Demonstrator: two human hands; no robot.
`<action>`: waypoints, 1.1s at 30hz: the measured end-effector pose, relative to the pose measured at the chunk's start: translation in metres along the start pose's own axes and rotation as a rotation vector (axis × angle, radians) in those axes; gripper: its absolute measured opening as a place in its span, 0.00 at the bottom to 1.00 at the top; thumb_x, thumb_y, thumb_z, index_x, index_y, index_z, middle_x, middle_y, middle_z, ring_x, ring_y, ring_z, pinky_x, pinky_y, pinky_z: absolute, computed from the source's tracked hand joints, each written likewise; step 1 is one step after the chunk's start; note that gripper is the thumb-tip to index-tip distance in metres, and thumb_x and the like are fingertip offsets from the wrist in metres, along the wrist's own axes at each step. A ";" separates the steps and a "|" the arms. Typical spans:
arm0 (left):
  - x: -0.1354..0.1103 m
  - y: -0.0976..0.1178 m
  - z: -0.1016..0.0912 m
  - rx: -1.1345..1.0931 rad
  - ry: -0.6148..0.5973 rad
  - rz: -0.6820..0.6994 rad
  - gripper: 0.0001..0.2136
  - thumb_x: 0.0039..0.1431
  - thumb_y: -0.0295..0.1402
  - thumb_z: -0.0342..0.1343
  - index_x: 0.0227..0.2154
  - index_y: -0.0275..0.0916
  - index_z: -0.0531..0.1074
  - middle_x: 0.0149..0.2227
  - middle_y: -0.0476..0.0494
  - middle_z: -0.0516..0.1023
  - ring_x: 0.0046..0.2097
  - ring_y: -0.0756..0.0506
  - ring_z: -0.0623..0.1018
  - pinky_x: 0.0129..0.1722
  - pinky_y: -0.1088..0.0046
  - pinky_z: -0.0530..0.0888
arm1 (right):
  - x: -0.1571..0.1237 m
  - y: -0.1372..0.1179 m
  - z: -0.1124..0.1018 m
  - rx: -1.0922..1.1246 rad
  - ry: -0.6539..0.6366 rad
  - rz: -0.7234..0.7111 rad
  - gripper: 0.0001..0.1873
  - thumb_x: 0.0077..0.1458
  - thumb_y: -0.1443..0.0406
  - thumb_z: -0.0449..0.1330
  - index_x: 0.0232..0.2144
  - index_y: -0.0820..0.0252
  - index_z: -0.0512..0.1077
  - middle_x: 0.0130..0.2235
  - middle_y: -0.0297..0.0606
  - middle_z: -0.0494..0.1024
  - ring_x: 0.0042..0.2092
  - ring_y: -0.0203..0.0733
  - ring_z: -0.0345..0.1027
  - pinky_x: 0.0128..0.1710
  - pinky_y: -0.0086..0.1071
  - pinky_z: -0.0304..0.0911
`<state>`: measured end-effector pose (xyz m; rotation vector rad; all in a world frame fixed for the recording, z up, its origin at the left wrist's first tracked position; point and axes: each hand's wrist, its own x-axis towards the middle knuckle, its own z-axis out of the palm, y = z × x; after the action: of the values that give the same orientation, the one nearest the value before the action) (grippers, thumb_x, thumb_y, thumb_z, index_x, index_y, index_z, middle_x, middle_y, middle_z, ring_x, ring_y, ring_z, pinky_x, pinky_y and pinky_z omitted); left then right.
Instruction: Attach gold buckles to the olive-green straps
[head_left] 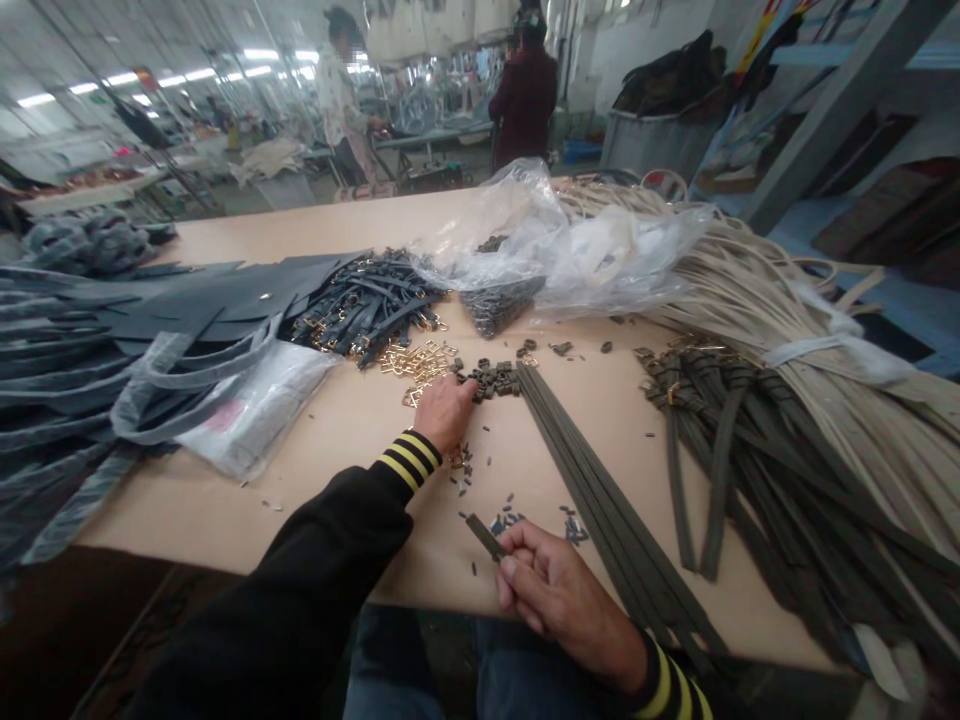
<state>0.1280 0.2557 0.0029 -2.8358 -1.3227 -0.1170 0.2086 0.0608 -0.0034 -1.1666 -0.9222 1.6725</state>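
My left hand (444, 410) reaches forward over the table, fingers curled down onto a small heap of dark loops (495, 378), beside a scatter of gold buckles (416, 362). Whether it holds anything is hidden. My right hand (551, 590) is near the table's front edge, fingers closed on the end of a dark olive strap (484, 535). A bundle of long olive straps (592, 480) runs diagonally between my hands. Small dark offcuts (510, 515) lie around the right hand.
Dark blue straps with buckles (360, 300) and blue sheets (202, 300) fill the left. Clear plastic bags (555, 240) lie at the back. Cream straps (787, 310) and finished olive straps (720, 440) pile on the right. Two people (525, 90) stand far behind.
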 end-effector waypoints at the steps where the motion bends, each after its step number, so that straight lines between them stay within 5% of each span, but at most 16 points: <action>1: 0.001 0.001 0.000 -0.010 -0.006 -0.010 0.09 0.52 0.26 0.43 0.32 0.34 0.68 0.30 0.38 0.67 0.37 0.41 0.68 0.35 0.64 0.65 | 0.000 0.000 0.000 -0.004 -0.003 -0.010 0.15 0.49 0.55 0.51 0.27 0.62 0.57 0.19 0.27 0.65 0.14 0.24 0.46 0.14 0.21 0.43; 8: 0.007 0.009 -0.016 -0.213 0.014 -0.030 0.06 0.47 0.22 0.46 0.28 0.31 0.66 0.29 0.39 0.67 0.36 0.43 0.69 0.37 0.65 0.65 | 0.000 0.007 -0.001 -0.013 0.042 -0.085 0.09 0.50 0.60 0.50 0.28 0.61 0.56 0.20 0.28 0.66 0.15 0.25 0.47 0.14 0.21 0.44; 12: -0.026 0.021 -0.042 -0.444 -0.018 -0.021 0.06 0.52 0.29 0.43 0.25 0.35 0.63 0.22 0.49 0.65 0.25 0.51 0.67 0.26 0.74 0.66 | -0.007 0.003 -0.005 -0.070 0.138 -0.146 0.09 0.50 0.61 0.51 0.28 0.62 0.59 0.20 0.28 0.64 0.17 0.26 0.48 0.16 0.22 0.44; 13: -0.041 0.027 -0.046 -0.557 -0.046 -0.013 0.08 0.54 0.32 0.40 0.26 0.35 0.62 0.21 0.51 0.63 0.23 0.53 0.66 0.24 0.77 0.65 | -0.010 0.000 -0.006 -0.090 0.169 -0.160 0.10 0.50 0.60 0.51 0.28 0.63 0.60 0.20 0.29 0.64 0.18 0.26 0.49 0.17 0.22 0.46; 17: -0.111 0.057 -0.043 -1.631 -0.266 -0.254 0.08 0.51 0.35 0.48 0.25 0.35 0.61 0.17 0.55 0.60 0.19 0.56 0.63 0.21 0.80 0.63 | -0.020 -0.009 -0.006 -0.158 0.208 -0.240 0.11 0.50 0.60 0.53 0.31 0.63 0.63 0.25 0.33 0.68 0.26 0.32 0.61 0.26 0.25 0.56; 21: -0.157 0.078 -0.026 -2.037 -0.261 -0.497 0.09 0.46 0.34 0.55 0.25 0.33 0.63 0.22 0.50 0.67 0.20 0.56 0.64 0.19 0.81 0.62 | -0.025 -0.004 0.002 -0.154 0.103 -0.214 0.10 0.49 0.60 0.54 0.28 0.62 0.62 0.25 0.32 0.68 0.27 0.34 0.63 0.28 0.27 0.58; 27: -0.179 0.080 -0.022 -2.116 -0.196 -0.595 0.10 0.43 0.34 0.58 0.25 0.33 0.64 0.19 0.53 0.67 0.16 0.60 0.57 0.17 0.82 0.64 | -0.029 0.007 0.013 -0.185 0.113 -0.151 0.10 0.47 0.59 0.55 0.25 0.62 0.62 0.22 0.29 0.64 0.22 0.30 0.56 0.20 0.24 0.52; 33: -0.193 0.078 -0.016 -1.912 -0.096 -0.577 0.10 0.44 0.35 0.57 0.26 0.33 0.66 0.17 0.55 0.65 0.17 0.57 0.64 0.19 0.79 0.67 | -0.032 0.008 0.018 -0.254 0.135 -0.135 0.10 0.47 0.61 0.54 0.24 0.62 0.62 0.20 0.28 0.62 0.21 0.29 0.55 0.20 0.24 0.52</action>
<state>0.0629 0.0569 0.0071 -2.8841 -3.0732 -2.3871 0.1950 0.0267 0.0041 -1.3363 -1.1251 1.3801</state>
